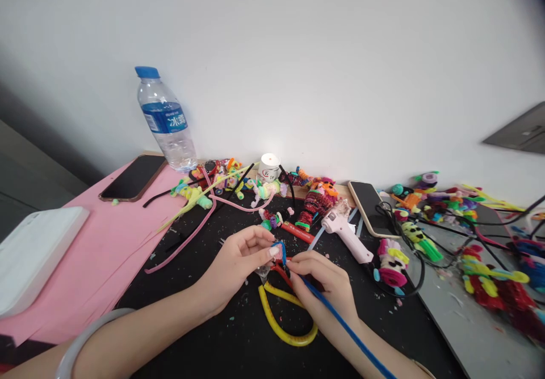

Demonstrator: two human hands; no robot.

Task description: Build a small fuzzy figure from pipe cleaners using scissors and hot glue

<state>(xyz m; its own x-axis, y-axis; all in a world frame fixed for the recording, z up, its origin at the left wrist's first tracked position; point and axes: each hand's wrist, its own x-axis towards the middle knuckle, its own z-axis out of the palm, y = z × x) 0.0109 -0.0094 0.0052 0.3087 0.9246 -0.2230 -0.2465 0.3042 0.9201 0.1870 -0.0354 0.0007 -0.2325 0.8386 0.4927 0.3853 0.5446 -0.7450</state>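
My left hand (234,268) pinches a small pink fuzzy piece (279,252) between thumb and fingers. A blue pipe cleaner (340,321) bends around that piece. Its long free end runs down to the right across my right wrist. With thumb and forefinger together, my right hand (326,288) grips the pipe cleaner close to the piece. Beneath both hands lies a cutting tool with looped yellow handles (293,338); its upper part is partly hidden. A red part shows between the hands, and I cannot tell what it belongs to.
A pink glue gun (344,231) rests right of my hands, near a phone (370,209). Several fuzzy figures, such as a red one (315,203), line the wall. A paper cup (269,167), a leaning water bottle (166,121), a dark phone (134,177) and a white box (38,254) stand farther left.
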